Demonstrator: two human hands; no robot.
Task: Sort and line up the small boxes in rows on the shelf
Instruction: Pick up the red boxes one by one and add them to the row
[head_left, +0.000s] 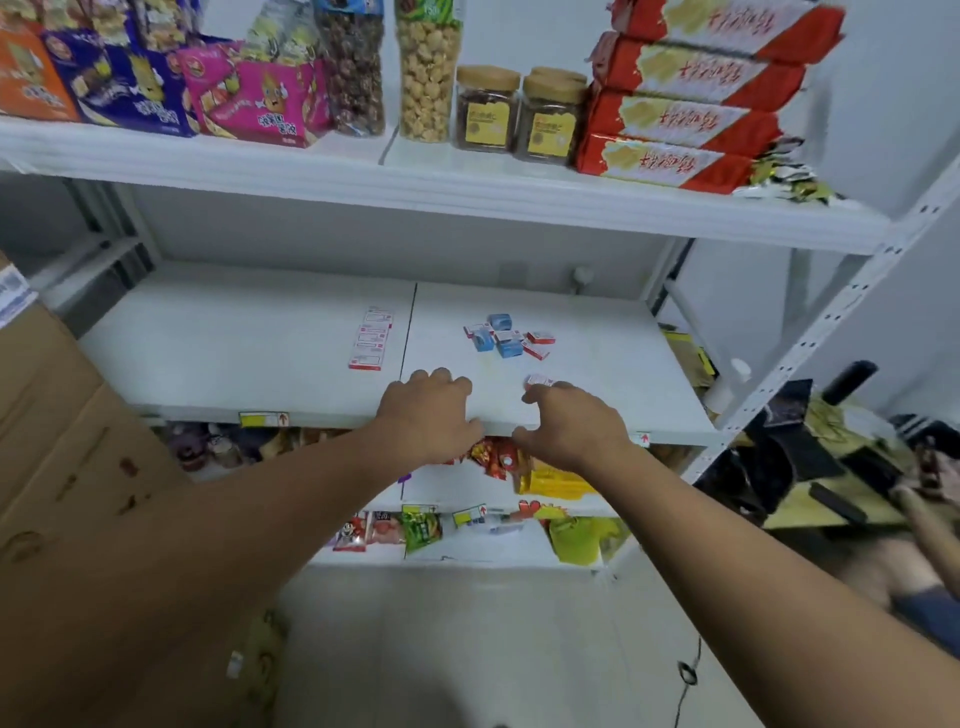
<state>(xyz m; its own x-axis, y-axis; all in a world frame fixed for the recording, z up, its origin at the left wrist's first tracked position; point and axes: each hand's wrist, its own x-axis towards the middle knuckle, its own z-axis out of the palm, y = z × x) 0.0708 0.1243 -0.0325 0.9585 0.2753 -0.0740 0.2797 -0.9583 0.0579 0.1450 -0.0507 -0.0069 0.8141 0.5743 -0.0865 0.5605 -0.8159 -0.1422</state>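
A red-and-white small box (537, 382) is pinched at the fingertips of the right hand (569, 423), just above the front part of the white shelf (234, 364); the left hand (428, 410) is laid on the shelf edge with fingers loosely curled and nothing held; a loose heap of blue and red boxes (506, 336) is seen well behind both hands; a lined-up row of red-and-white boxes (371, 340) is set to the left, beside the shelf seam.
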